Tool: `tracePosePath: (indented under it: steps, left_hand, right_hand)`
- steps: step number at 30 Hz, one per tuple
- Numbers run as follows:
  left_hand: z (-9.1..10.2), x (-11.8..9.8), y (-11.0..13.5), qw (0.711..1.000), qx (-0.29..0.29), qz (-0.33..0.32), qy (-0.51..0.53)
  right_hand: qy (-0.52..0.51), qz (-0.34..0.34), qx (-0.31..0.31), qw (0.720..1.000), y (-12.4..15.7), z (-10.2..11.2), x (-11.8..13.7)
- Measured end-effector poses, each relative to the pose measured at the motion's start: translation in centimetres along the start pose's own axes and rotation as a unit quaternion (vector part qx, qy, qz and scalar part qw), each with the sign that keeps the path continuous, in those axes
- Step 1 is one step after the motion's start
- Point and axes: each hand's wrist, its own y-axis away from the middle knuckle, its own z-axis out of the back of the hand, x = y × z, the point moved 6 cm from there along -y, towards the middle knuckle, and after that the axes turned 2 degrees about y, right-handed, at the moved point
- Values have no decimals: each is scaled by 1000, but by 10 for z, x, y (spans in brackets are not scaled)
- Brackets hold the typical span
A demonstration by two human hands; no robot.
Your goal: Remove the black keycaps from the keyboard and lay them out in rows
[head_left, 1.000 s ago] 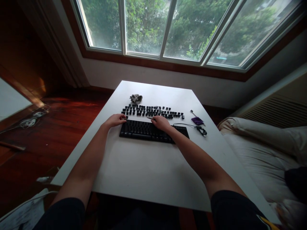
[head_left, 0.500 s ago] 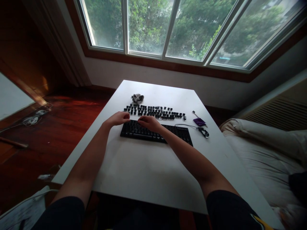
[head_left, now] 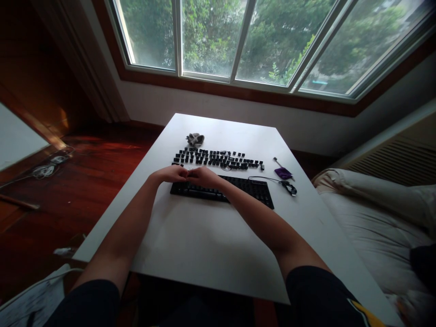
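Observation:
A black keyboard [head_left: 211,193] lies across the white table, its far left part hidden under my hands. My left hand [head_left: 172,173] is closed, fingertips pinched together above the keyboard's left end. Against it, fingertip to fingertip, my right hand [head_left: 204,176] is pinched as well. A thin pale sliver shows between the fingertips, too small to name; whatever each hand holds is hidden. Just beyond the keyboard, loose black keycaps [head_left: 218,159] are spread in uneven rows.
A crumpled grey cloth [head_left: 195,139] sits behind the keycaps. To the right are a purple cloth pouch [head_left: 283,173], a small brush-like stick [head_left: 276,160] and a coiled black cable [head_left: 289,188]. A pale cushioned seat [head_left: 368,213] stands beside the table [head_left: 204,245]; a window is ahead.
My right hand has moved left and my left hand slightly right, so their fingertips now meet above the keyboard's left end. The keyboard has stayed in place.

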Motion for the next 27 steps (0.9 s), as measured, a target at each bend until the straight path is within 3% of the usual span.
tracePosePath:
  steps: [3,5,14,20,27]
  left_hand:
    - [0,1,1,1000,-3,-1,11]
    - [1,-1,2,1000,0,5,17]
    - [-6,-17,5,997,70,-13,-3]
    - [-10,-25,3,997,60,-24,-41]
    - [-3,-42,0,998,-10,-54,-4]
  right_hand:
    - [103,27,-15,994,8,-3,16]
    - [117,30,-36,992,14,-4,17]
    - [-99,-10,-84,992,37,-9,-20]
    - [-349,-76,-163,920,35,-26,-50]
    - [-388,-87,-256,881,39,-9,-61]
